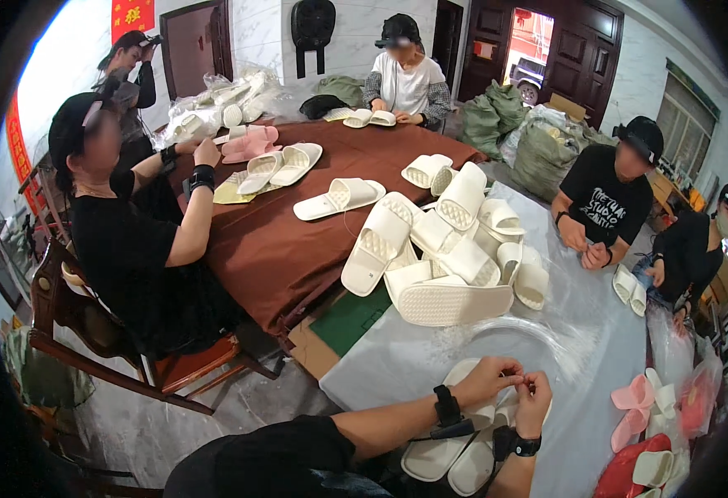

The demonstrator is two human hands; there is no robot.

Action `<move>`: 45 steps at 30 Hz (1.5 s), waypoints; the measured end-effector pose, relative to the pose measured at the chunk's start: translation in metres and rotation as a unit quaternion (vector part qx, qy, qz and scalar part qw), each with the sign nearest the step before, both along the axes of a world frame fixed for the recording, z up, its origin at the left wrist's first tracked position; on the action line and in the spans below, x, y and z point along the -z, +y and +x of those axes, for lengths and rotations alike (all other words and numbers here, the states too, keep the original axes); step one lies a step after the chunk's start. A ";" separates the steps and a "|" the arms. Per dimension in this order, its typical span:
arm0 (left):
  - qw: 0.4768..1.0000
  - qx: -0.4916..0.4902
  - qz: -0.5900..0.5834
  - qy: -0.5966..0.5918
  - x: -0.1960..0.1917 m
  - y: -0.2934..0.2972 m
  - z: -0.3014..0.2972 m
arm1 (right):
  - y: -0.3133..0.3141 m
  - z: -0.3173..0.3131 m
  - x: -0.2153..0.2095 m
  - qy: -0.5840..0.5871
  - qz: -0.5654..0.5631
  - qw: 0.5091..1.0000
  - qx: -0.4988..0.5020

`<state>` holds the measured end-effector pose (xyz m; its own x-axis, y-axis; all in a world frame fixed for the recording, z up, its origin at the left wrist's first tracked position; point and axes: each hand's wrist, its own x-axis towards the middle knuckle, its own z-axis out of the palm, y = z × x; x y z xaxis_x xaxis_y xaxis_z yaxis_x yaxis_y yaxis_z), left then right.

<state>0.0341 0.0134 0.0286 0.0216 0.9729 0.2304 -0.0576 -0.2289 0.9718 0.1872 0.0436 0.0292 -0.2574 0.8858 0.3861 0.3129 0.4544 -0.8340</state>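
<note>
My left hand [487,380] and my right hand [534,403] meet above the near end of the grey-covered table [381,365]. The fingertips of both are pinched together, and whatever lies between them is too small to make out. Directly below my wrists lies a pair of cream slippers [435,456], partly covered by my hands and dark wristbands. Just beyond, a bundle of thin clear plastic strands [538,336] spreads over the cover. Farther off, several cream slippers are heaped, one showing its sole [455,305] toward me.
A brown cloth-covered table [273,241] adjoins on the left, with cream and pink slippers [250,145]. Pink slippers [632,407] and plastic bags lie at the right edge. Several people work around the tables. Stuffed sacks [551,149] stand behind; a wooden chair [90,332] is at left.
</note>
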 end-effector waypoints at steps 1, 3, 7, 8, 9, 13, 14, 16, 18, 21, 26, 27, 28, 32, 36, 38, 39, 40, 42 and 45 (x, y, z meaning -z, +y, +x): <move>1.000 0.003 0.001 -0.002 -0.002 -0.001 0.001 | 0.002 0.002 0.003 0.002 0.003 1.000 -0.007; 1.000 -0.023 0.014 -0.010 -0.003 -0.003 0.001 | 0.000 -0.001 -0.002 0.003 0.005 1.000 -0.014; 0.999 -0.050 0.010 0.004 -0.008 -0.005 -0.001 | -0.004 -0.009 -0.015 0.009 -0.031 0.999 -0.013; 0.998 -0.057 0.009 0.014 -0.007 -0.005 -0.001 | -0.004 -0.010 -0.017 0.007 -0.035 0.999 -0.012; 0.998 -0.064 0.008 0.023 -0.006 -0.004 -0.001 | -0.003 -0.009 -0.016 0.006 -0.032 0.999 -0.013; 0.997 -0.070 0.017 0.001 -0.002 -0.002 -0.001 | -0.003 -0.005 -0.012 0.033 -0.041 0.999 0.003; 0.998 -0.065 0.017 -0.021 0.002 0.000 -0.001 | -0.004 -0.005 -0.013 0.037 -0.049 0.998 0.000; 0.997 -0.061 0.017 -0.043 0.011 0.003 -0.001 | -0.007 -0.006 -0.018 0.035 -0.048 0.998 -0.012; 0.996 -0.046 0.007 -0.070 0.014 0.005 0.000 | -0.008 -0.006 -0.018 0.032 -0.048 0.998 -0.020; 0.998 -0.020 0.024 -0.050 0.008 0.002 -0.001 | -0.005 -0.002 -0.014 0.034 -0.057 0.998 -0.014; 0.999 -0.042 0.009 -0.013 0.001 -0.004 -0.002 | -0.005 -0.001 -0.012 0.032 -0.039 0.999 -0.014; 0.998 -0.055 0.004 0.002 0.001 -0.005 -0.001 | -0.005 -0.002 -0.012 0.032 -0.040 0.999 -0.011; 0.999 -0.052 0.002 0.003 0.000 -0.004 -0.001 | -0.005 -0.003 -0.014 0.032 -0.031 0.999 -0.010; 0.999 -0.052 -0.004 0.009 0.000 -0.005 -0.004 | -0.005 -0.003 -0.015 0.010 -0.018 1.000 -0.008; 0.999 -0.035 0.002 0.009 0.003 0.001 -0.001 | -0.002 -0.002 -0.011 0.005 0.011 1.000 0.000; 0.999 -0.039 -0.001 0.030 0.003 0.000 -0.002 | -0.003 0.001 -0.010 -0.003 -0.002 1.000 -0.002; 0.998 -0.047 -0.003 0.048 0.002 -0.001 -0.001 | -0.003 0.001 -0.010 -0.001 -0.003 1.000 0.005; 0.998 -0.039 -0.002 0.050 0.001 -0.001 -0.001 | -0.003 0.000 -0.011 -0.001 0.003 1.000 -0.005; 0.996 -0.017 -0.084 -0.023 -0.003 -0.006 0.000 | -0.007 -0.001 -0.014 -0.001 0.003 1.000 -0.005; 0.999 -0.024 -0.034 0.007 0.003 0.004 -0.002 | 0.000 -0.001 -0.011 -0.007 0.018 1.000 -0.011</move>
